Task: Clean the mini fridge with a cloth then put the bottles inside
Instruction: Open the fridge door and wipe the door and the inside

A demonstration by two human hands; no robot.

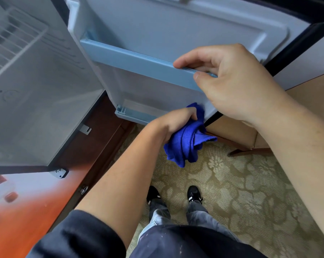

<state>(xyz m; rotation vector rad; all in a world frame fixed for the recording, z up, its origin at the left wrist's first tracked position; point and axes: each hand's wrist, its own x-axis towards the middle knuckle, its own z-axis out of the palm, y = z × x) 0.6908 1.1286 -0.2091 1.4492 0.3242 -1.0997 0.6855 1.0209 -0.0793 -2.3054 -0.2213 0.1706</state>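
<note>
Dark sleeve [79, 237] sits lowest in view, its forearm running up to the left hand [176, 121], whose fingers are curled tight round a bunched blue cloth [185, 144] at the lower corner of the open mini fridge door [157, 25], beside the bottom door shelf [137, 113]. Right hand [235, 81] is higher, fingers and thumb pinching the pale blue rail [131, 56] of the upper shelf. I note the fridge cavity [36, 94] open at left with a wire rack [14, 38] inside; the blurred red-capped shapes [1, 189] on the orange surface [27, 211] may be bottles, I cannot tell.
</note>
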